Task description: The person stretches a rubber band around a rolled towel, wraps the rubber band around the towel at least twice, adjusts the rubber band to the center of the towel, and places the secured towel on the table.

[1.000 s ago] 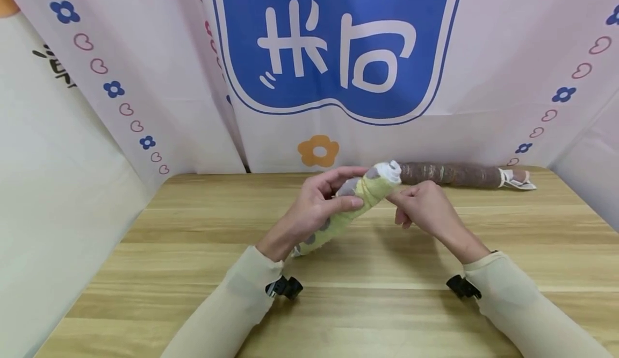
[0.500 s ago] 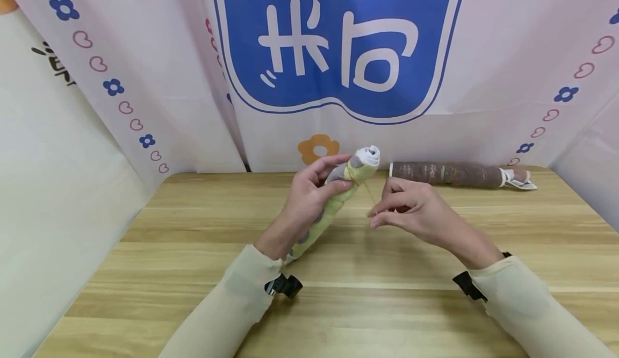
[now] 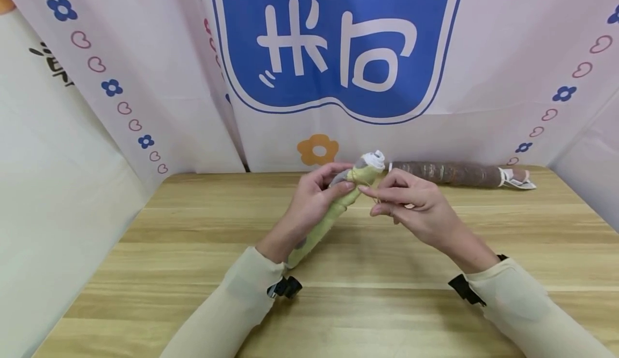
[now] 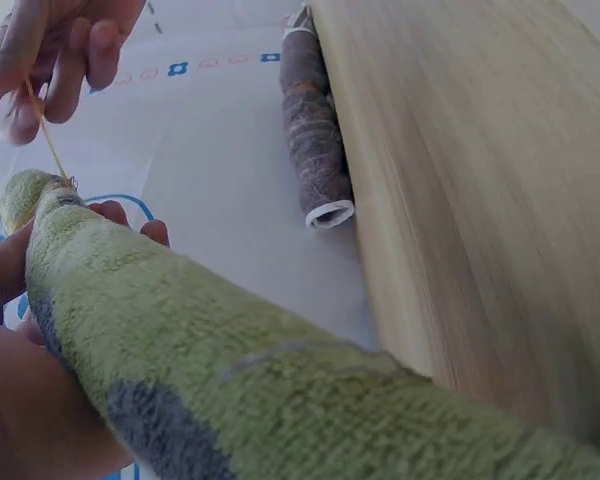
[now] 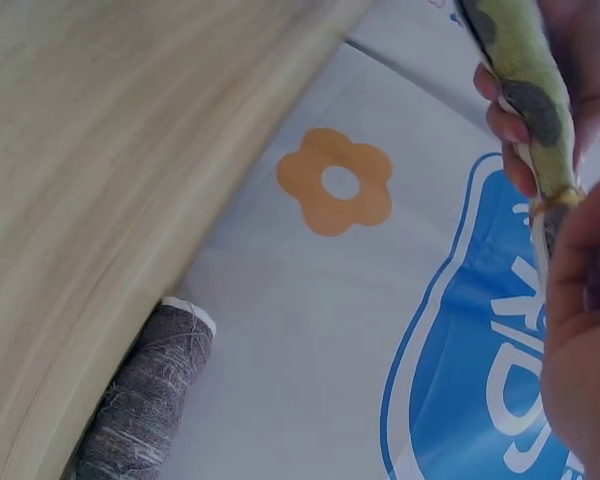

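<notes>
A rolled towel point(image 3: 324, 226), pale yellow-green with grey spots and a white end, slants up from lower left to upper right. My left hand point(image 3: 311, 199) grips it near its upper end, thumb across the front. A thin yellow rubber band point(image 4: 46, 133) circles the roll just below that end and cinches it. My right hand point(image 3: 418, 205) pinches a stretched strand of this band, its index fingertip close beside the towel. In the right wrist view the band point(image 5: 558, 200) shows around the roll, right by the right hand's fingers.
A dark brown rolled cloth point(image 3: 450, 174), bound near its right end, lies along the back edge of the wooden table point(image 3: 193, 304). Behind it hangs a white sheet with a blue emblem point(image 3: 333, 94) and an orange flower point(image 3: 317, 150).
The towel's upper end has shifted left from its place a second ago. My right hand took the band, stretched it down and rightward, then came back up close to the towel.
</notes>
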### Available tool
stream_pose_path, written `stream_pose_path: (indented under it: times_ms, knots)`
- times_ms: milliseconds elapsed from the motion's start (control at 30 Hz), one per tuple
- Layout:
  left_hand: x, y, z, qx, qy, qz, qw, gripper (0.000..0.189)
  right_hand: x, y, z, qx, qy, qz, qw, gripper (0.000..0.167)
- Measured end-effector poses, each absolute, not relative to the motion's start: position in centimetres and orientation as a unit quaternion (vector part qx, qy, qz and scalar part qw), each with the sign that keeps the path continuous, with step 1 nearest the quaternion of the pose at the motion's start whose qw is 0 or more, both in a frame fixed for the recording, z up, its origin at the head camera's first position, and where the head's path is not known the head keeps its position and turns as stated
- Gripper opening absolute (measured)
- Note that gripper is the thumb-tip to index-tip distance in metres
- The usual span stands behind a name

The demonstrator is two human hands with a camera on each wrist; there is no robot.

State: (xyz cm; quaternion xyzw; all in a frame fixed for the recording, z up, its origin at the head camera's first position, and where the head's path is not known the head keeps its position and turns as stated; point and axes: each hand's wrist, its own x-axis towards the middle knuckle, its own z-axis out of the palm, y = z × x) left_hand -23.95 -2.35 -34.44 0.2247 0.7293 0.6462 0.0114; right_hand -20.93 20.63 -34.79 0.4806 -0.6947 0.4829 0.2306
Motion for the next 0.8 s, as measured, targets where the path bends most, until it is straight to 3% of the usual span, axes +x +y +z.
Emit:
stream_pose_path:
  times_ms: [267,467,633,800]
  knots:
    - [-23.3,-1.8,-34.6,0.274,0.747,0.605,0.038,0.029,-20.9,19.6,-34.6,0.458,-0.655,0.407,0.441,0.029]
    - [-22.9,-1.6,-34.6,0.31,0.756,0.571,0.079,0.029,-20.5,19.1,-34.3,0.409,-0.637,0.36,0.545,0.021]
    - [-22.7,-1.5,-34.6,0.316,0.763,0.559,0.081,0.028,-20.6,19.0,-34.5,0.401,-0.635,0.358,0.555,0.043]
    - [-22.7,-1.4,-34.5,0.283,0.754,0.591,0.039,0.029,-20.6,19.2,-34.9,0.435,-0.656,0.374,0.49,0.053]
